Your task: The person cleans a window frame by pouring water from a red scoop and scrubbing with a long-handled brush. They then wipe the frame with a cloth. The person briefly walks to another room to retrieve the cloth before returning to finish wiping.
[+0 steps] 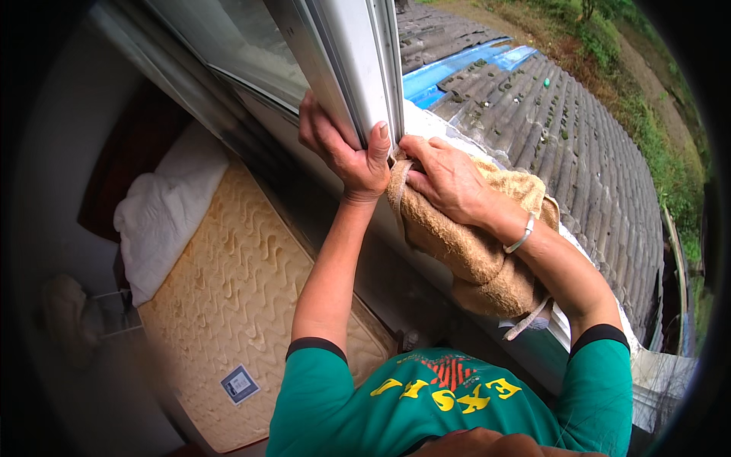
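Note:
My left hand (349,157) grips the lower end of a metal window sash frame (348,63), with the thumb across its face and the fingers around its left side. Close beside it, my right hand (448,180) presses a tan terry towel (457,240) at the foot of the frame. The thumb and fingers pinch the towel's edge near the window track. Most of the towel hangs in folds below my right hand and forearm, over the sill. The window pane (245,43) is at the upper left.
Outside at right lies a corrugated roof (571,148) with moss and a blue strip (434,80); grass is beyond. Indoors at left are a beige mattress (240,297) with a label and white bedding (171,211). The white outer ledge (437,125) runs along the opening.

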{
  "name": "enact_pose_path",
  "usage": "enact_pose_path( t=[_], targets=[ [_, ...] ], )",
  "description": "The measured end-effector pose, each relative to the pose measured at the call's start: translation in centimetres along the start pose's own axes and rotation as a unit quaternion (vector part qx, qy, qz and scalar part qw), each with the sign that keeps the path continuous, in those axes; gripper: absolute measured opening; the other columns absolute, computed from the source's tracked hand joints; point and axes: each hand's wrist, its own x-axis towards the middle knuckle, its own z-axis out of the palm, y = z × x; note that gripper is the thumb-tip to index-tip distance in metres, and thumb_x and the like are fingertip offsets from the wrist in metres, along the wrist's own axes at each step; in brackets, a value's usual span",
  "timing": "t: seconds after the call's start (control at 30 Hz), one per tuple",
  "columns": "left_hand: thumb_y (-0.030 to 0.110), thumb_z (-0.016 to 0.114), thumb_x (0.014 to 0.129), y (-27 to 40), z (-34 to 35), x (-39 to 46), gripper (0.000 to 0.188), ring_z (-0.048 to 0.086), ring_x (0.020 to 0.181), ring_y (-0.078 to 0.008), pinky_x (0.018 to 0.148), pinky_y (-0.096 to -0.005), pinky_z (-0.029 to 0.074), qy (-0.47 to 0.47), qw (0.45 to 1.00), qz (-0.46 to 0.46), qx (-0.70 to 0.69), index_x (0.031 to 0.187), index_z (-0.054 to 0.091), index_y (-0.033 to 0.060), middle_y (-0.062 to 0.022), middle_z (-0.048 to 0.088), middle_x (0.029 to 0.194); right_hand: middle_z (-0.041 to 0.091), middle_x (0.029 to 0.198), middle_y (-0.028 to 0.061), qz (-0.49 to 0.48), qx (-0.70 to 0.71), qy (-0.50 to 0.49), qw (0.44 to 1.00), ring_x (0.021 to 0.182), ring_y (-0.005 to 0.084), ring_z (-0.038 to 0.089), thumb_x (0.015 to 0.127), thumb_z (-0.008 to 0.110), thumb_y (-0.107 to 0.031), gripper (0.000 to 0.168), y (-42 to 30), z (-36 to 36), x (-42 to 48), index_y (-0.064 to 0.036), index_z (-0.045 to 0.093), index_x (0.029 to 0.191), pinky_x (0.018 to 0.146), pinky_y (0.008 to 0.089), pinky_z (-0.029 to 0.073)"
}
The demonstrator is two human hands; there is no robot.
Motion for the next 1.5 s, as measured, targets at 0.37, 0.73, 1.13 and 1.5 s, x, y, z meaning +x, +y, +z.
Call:
enact_pose_path(
  t=[0.37,0.73,1.13,1.5],
  targets=[
    [0.054,0.057,0.092,-0.3,-0.5,0.3,0.085,0.032,0.129,-0.0378,0.108,-0.0492,0.025,-0.002,1.0,0.012,0.006,0.143,0.028,-0.0074,-0.0259,0.032,0.141,0.059,0.081,0.0224,0.084,-0.093,-0.105,0.987,0.079,0.0405,0.057,0.094,0.057,-0.028,0.031,-3.2,-4.0,-4.0,0.001,0.045,0.098,0.069,0.0487,0.046],
    [0.053,0.061,0.09,-0.2,-0.3,0.0,0.088,0.034,0.129,-0.0397,0.108,-0.0506,0.027,-0.003,1.0,0.005,0.001,0.143,0.029,-0.009,-0.0274,0.033,0.141,0.062,0.085,0.0206,0.01,-0.081,-0.152,0.985,0.089,0.036,0.055,0.093,0.056,-0.021,0.059,-2.1,-2.2,0.1,0.004,0.034,0.141,0.083,0.044,0.044],
    [0.048,0.062,0.091,-0.8,-1.0,0.2,0.084,0.031,0.131,-0.0389,0.11,-0.05,0.025,-0.013,1.0,0.023,0.015,0.143,0.027,-0.0085,-0.0262,0.03,0.142,0.064,0.122,0.0149,0.148,-0.058,-0.185,0.97,0.094,0.0352,0.057,0.089,0.062,-0.02,0.049,-5.9,-13.2,-17.4,-0.007,0.053,0.135,0.09,0.0436,0.045],
    [0.047,0.064,0.09,-0.7,-0.6,-0.4,0.083,0.032,0.132,-0.0365,0.11,-0.048,0.025,-0.011,1.0,0.0,-0.016,0.141,0.03,-0.0083,-0.0251,0.03,0.142,0.058,0.077,0.0121,0.116,-0.052,-0.068,0.99,0.074,0.0314,0.055,0.083,0.061,-0.002,0.021,-4.0,-10.7,-15.3,-0.004,0.061,0.105,0.067,0.0421,0.045]
  ],
)
